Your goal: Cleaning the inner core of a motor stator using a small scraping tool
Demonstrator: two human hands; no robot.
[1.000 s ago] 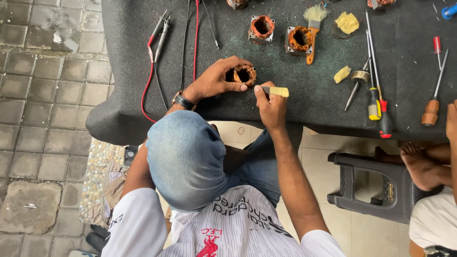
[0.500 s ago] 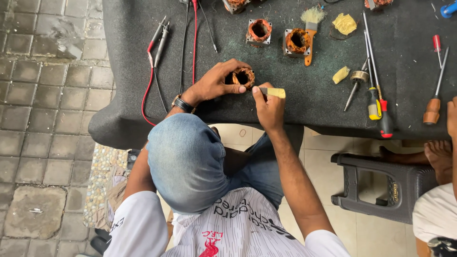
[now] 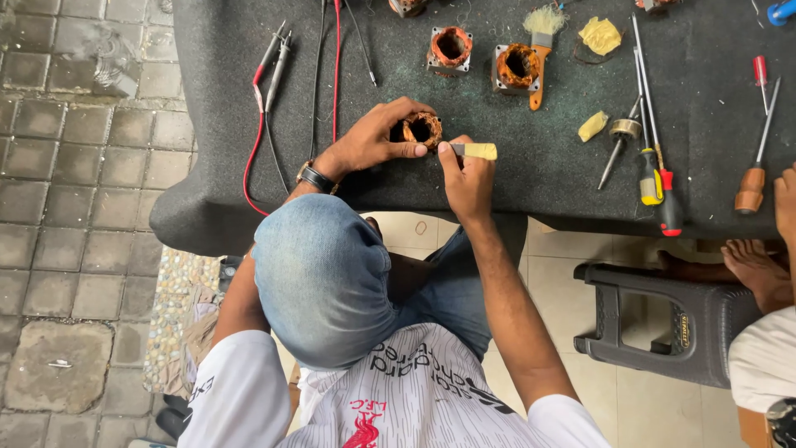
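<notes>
On the dark felt-covered table (image 3: 464,199), near its front edge, the left hand (image 3: 373,137) is curled around a small copper-wound motor coil (image 3: 421,129), fingers over the top, thumb along the near side; the coil rests on the table surface. Right hand (image 3: 467,178) sits just beside the coil, fingers closed around a thin tool with a yellow handle (image 3: 479,151); its tip points at the coil's right side, whether touching cannot be told. A dark wristwatch (image 3: 313,177) is on the left wrist.

Behind the coil, well apart: two more rusty orange coils in square frames (image 3: 450,48) (image 3: 517,66). A paintbrush (image 3: 541,50) with pale bristles lies touching the right-hand frame. Left of the hands: red and black test leads (image 3: 269,91) trailing over the table edge.

Right of the hands: a small yellow piece (image 3: 592,126), a crumpled yellow cloth (image 3: 600,35), a screwdriver with a yellow-black handle (image 3: 649,178) and one with a red handle (image 3: 668,203), side by side; further right a brown-handled screwdriver (image 3: 751,184).

Below the table at right: a grey plastic stool (image 3: 655,323), and another person's bare foot (image 3: 756,265) on it.
</notes>
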